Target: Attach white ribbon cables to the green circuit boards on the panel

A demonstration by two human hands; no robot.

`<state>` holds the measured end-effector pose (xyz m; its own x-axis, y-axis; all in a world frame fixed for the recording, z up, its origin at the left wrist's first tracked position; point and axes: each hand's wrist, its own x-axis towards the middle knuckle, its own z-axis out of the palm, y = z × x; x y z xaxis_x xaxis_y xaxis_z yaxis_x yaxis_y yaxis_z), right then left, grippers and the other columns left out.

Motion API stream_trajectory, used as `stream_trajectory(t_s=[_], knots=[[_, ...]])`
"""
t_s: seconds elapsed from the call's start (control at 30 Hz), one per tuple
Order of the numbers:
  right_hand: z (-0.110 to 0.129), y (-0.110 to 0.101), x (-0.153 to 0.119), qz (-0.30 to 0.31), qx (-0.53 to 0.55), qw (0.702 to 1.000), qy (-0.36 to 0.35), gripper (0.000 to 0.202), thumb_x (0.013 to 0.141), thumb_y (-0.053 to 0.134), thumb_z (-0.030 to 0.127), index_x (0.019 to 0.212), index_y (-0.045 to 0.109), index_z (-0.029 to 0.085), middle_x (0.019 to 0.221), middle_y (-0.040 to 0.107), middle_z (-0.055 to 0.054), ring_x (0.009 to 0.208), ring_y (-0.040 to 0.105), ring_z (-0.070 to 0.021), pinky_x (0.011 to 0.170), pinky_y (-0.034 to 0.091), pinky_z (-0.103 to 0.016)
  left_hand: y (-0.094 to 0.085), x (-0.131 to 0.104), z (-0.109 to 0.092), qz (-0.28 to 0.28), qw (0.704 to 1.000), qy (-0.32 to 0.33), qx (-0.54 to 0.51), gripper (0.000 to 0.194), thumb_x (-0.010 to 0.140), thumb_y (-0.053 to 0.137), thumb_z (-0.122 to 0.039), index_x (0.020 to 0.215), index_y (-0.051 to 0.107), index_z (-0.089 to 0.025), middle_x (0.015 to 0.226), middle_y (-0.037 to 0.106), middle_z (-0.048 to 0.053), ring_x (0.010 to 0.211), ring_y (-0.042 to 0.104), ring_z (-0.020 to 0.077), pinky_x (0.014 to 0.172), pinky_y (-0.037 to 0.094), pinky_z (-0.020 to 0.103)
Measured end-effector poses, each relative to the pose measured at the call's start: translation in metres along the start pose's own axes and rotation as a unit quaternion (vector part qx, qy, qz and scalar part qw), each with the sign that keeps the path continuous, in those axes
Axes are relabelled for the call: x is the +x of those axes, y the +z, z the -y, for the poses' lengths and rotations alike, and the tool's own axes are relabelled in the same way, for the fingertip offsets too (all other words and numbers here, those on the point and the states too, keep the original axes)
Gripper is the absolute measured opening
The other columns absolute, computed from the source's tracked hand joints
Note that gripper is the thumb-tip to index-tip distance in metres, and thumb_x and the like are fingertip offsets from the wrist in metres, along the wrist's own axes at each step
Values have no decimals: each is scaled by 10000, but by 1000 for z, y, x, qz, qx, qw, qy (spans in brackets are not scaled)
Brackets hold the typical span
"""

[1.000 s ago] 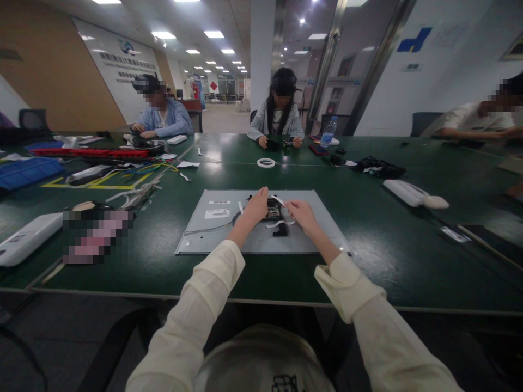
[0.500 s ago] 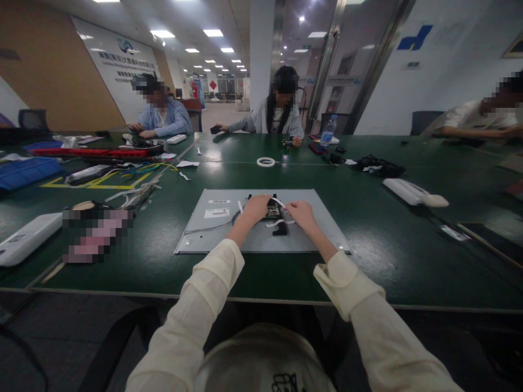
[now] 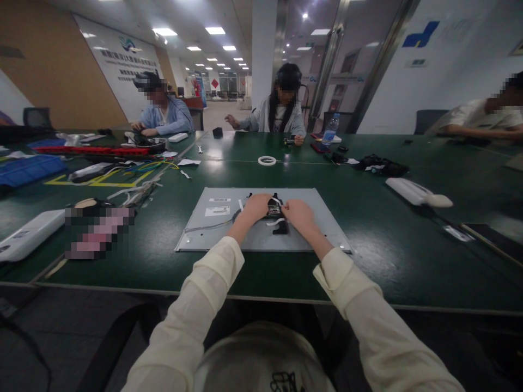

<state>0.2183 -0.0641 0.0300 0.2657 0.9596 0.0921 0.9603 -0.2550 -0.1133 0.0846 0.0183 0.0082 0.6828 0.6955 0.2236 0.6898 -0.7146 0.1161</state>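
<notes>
A flat grey metal panel (image 3: 220, 234) lies on the table before me. On its middle sits a small circuit board (image 3: 273, 209) among black brackets (image 3: 280, 228). My left hand (image 3: 257, 207) rests over the board's left side, fingers curled together; its fingertips are partly hidden. With thumb and fingers pinched, my right hand (image 3: 300, 213) holds the near end of a white tape strip (image 3: 277, 201) at the board's right edge. Another white strip (image 3: 274, 222) lies across the bracket below. A grey cable (image 3: 208, 226) runs left from the board along the panel.
A white tape roll (image 3: 267, 161) lies beyond the panel. At left are a white device (image 3: 30, 237), coloured wires (image 3: 153, 170) and a blue tray (image 3: 30, 170). At right lies another white device (image 3: 412, 191). Several other people sit around the table.
My right hand has shifted slightly left and closer to the board, bringing the strip's end down. My left hand stays nearly put. A person across has let go of a small black box.
</notes>
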Motion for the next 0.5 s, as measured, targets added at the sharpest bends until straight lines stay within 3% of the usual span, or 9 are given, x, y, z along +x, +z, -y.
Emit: stream_trajectory(t_s=[0.17, 0.5], knots=[[-5, -3, -4, -10, -38, 999, -7, 397, 882, 392, 471, 919, 629, 154, 902, 652, -125, 857, 614, -250, 662, 422, -298, -1, -2, 0, -8, 1000, 5, 13, 424, 811, 390, -93, 1214, 512, -140, 1223, 567, 98, 1154, 499, 191, 990, 365, 296], [-10, 0, -9, -9, -36, 999, -16, 300, 895, 408, 412, 944, 581, 172, 887, 648, -96, 862, 610, -229, 638, 390, -276, -3, -4, 0, -21, 999, -35, -1, 461, 818, 366, -97, 1268, 455, -138, 1161, 599, 124, 1054, 566, 214, 915, 416, 326]])
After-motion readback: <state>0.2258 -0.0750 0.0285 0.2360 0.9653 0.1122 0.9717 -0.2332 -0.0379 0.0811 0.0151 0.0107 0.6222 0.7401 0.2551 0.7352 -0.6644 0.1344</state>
